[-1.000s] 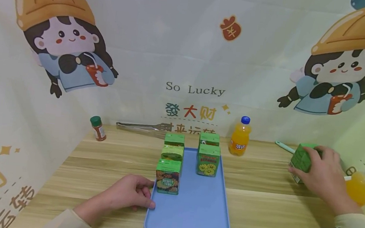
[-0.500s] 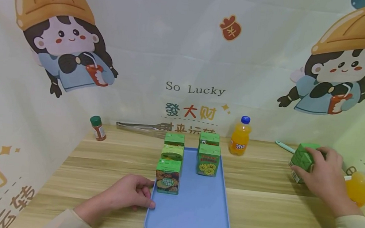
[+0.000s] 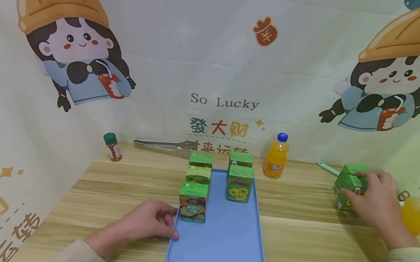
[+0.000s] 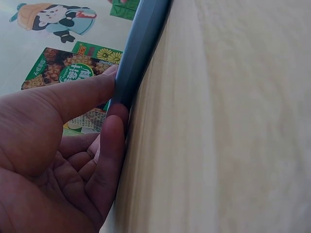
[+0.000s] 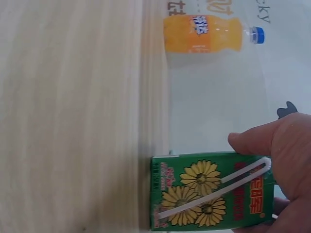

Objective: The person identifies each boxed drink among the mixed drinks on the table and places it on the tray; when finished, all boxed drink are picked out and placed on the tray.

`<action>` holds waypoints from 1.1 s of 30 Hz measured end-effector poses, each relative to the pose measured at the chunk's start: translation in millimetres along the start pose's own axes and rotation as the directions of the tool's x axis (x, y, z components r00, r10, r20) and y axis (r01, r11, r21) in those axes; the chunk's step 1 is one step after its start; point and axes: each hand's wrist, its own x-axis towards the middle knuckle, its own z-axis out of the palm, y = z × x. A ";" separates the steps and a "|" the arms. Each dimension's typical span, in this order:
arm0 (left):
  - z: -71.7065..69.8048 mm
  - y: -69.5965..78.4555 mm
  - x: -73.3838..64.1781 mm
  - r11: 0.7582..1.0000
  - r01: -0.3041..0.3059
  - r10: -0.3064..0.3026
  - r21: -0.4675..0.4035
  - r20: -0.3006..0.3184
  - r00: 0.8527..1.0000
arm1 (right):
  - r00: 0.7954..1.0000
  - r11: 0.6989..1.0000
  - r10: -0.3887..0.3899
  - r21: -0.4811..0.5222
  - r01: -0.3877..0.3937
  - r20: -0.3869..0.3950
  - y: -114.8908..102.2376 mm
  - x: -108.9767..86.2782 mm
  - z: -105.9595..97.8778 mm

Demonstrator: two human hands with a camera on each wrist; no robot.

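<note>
In the head view, my left hand [image 3: 149, 223] pinches the left rim of a blue tray [image 3: 229, 246]. The left wrist view shows a thumb and finger on either side of the tray's edge [image 4: 138, 53]. On the tray's left stand three juice cartons, the nearest a pineapple one [image 3: 193, 207]; to the right are two more, a chrysanthemum carton [image 3: 239, 186] in front. Far right, my right hand [image 3: 378, 202] grips a green chrysanthemum drink carton [image 5: 209, 194] from above, a white straw along its face. Another carton [image 3: 356, 167] stands right behind it.
An orange soda bottle [image 3: 277, 156] stands behind the tray; another bottle [image 3: 416, 214] is beside my right wrist. Metal tongs [image 3: 164, 145], a green-capped spice jar [image 3: 112, 148] and a teal handle [image 3: 328, 168] lie or stand near the back curtain.
My right hand has shifted slightly right, and the carton under it has turned so more of its front shows. The left hand and the tray have stayed put.
</note>
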 end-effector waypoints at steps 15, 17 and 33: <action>0.9 -1.1 -0.2 1.000 -0.015 0.015 0.011 -0.004 1.000 | 0.994 0.999 0.029 0.025 -0.032 0.109 -1.6 3.2 -12.2; 0.8 -0.8 -0.1 1.000 -0.018 0.019 0.012 -0.003 1.000 | 0.993 0.999 0.030 0.024 -0.033 0.113 -1.6 4.0 -12.9; -1.0 0.9 -0.9 1.000 -0.010 0.010 0.022 -0.003 1.000 | 0.983 0.987 0.076 0.125 -0.098 0.169 2.9 7.6 -11.6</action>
